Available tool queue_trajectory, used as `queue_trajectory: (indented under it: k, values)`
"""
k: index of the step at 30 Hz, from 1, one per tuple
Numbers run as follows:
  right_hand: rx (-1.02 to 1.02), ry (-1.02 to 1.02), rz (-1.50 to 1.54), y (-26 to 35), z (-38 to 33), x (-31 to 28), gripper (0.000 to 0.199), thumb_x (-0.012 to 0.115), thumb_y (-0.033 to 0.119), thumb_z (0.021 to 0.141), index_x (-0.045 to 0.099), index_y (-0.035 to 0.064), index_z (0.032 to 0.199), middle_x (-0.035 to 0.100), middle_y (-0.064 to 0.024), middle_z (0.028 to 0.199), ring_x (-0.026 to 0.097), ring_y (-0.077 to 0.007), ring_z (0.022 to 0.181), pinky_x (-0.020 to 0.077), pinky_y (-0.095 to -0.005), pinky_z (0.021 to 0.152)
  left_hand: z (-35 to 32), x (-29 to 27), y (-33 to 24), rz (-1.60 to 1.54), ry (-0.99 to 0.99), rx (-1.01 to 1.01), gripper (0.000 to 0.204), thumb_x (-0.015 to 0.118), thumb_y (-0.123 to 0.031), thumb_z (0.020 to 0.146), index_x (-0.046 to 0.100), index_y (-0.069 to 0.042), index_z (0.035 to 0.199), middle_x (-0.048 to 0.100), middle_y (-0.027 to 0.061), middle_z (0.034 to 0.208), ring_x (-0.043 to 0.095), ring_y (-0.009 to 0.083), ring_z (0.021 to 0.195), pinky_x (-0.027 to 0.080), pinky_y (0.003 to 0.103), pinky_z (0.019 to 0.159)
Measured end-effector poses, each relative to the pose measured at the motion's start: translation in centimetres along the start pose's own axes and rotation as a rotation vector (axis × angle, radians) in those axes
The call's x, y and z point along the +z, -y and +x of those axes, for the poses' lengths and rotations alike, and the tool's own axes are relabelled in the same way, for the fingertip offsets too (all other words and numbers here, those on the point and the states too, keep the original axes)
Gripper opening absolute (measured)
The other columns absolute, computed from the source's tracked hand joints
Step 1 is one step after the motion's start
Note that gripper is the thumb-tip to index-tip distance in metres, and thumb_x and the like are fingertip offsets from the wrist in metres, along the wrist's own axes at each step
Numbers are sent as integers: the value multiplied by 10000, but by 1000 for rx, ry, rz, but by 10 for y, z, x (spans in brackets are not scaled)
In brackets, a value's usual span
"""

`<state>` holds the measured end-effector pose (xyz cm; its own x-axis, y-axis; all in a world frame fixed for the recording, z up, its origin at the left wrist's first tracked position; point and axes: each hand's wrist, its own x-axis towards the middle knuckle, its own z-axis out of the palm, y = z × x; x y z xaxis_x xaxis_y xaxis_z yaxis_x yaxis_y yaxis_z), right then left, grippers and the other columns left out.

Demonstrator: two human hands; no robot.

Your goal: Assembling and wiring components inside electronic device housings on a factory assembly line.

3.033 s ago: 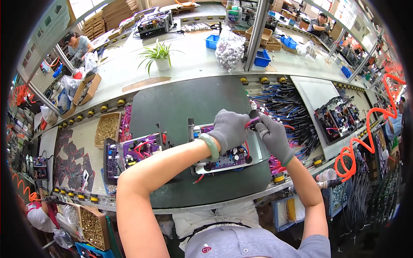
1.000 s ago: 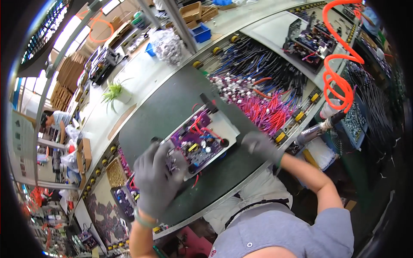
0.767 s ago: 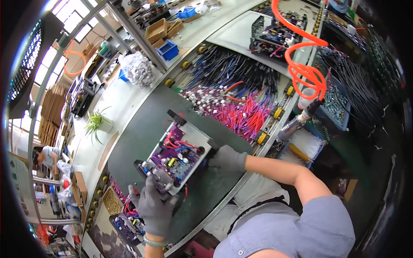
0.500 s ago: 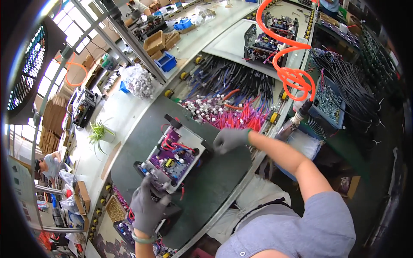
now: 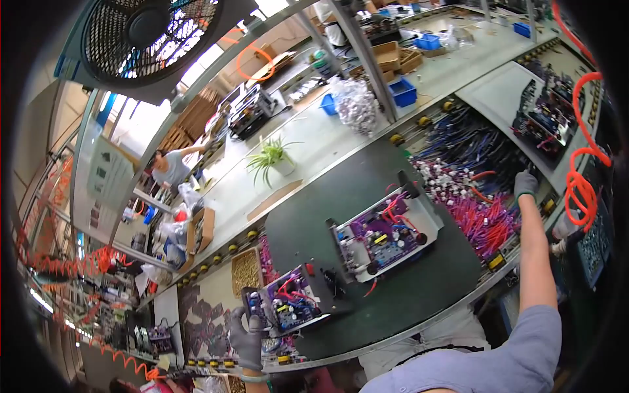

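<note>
My gloved left hand (image 5: pixel 246 340) is at the lower left, thumb and fingers apart, beside an open chassis (image 5: pixel 288 304) with a purple circuit board and red wires. Whether it touches that chassis's near corner is hard to tell. My gloved right hand (image 5: pixel 526 184) is stretched far to the right, at the edge of a heap of black cables (image 5: pixel 481 147); its fingertips are too small to make out. Between my hands a second open chassis (image 5: pixel 386 232), with a purple board, red wires and black end pieces, lies on the dark green work board (image 5: pixel 321 209).
Pink and red wires with white connectors (image 5: pixel 481 223) are piled right of the work board. An orange coiled hose (image 5: pixel 580 196) hangs at the right. A potted plant (image 5: pixel 278 160), blue bins (image 5: pixel 402 92) and a large fan (image 5: pixel 144 29) are beyond. Another person (image 5: pixel 173 167) is at the far left.
My view has turned left. My right hand has moved out to the right, over to the black cables. My left hand has left the middle chassis and is beside the other one.
</note>
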<state>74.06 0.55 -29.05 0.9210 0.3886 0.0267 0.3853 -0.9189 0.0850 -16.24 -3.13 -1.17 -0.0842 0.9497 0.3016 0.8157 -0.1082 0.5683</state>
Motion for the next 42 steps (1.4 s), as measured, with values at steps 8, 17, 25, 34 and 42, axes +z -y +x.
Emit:
queue_trajectory:
  k: [8, 17, 25, 34, 42]
  values:
    - [-360, -41, 149, -31, 72, 40, 385, 472, 246, 968, 562, 85, 1306, 582, -245, 1327, 586, -422, 1190, 492, -493, 985, -73, 45, 97, -719, -178, -429, 454, 394, -320, 1079, 525, 18, 1353, 579, 90, 1234, 532, 186, 1123, 419, 334, 1014]
    - [-509, 157, 161, -6, 38, 0, 53, 620, 85, 818, 669, 68, 826, 693, -206, 942, 630, -318, 850, 511, -399, 824, -111, 72, 84, -503, -242, -349, 458, 565, -224, 947, 528, 52, 1311, 631, 220, 1190, 623, 331, 1085, 478, 412, 938]
    - [-891, 88, 732, 50, 30, -156, 67, 590, -16, 821, 595, 12, 882, 545, -48, 712, 518, -152, 677, 440, -308, 631, -95, 129, 147, 185, 0, -138, 318, 699, -266, 843, 677, -128, 1129, 702, 201, 1021, 663, 407, 975, 531, 473, 804]
    - [-1308, 96, 1062, 60, -311, -374, 259, 650, -58, 825, 653, -10, 1079, 620, -5, 775, 544, -71, 704, 448, -237, 645, -69, 115, 120, 31, 3, 34, 349, 678, -127, 858, 633, -40, 1193, 663, 202, 1171, 632, 368, 1084, 497, 437, 912]
    - [-1994, 187, 1101, 184, -466, -384, 290, 802, 122, 720, 701, 63, 986, 625, -100, 849, 619, -265, 747, 498, -368, 683, -120, 109, 133, 367, 91, 81, 323, 674, -201, 868, 670, -78, 1166, 696, 162, 1102, 652, 383, 970, 506, 474, 845]
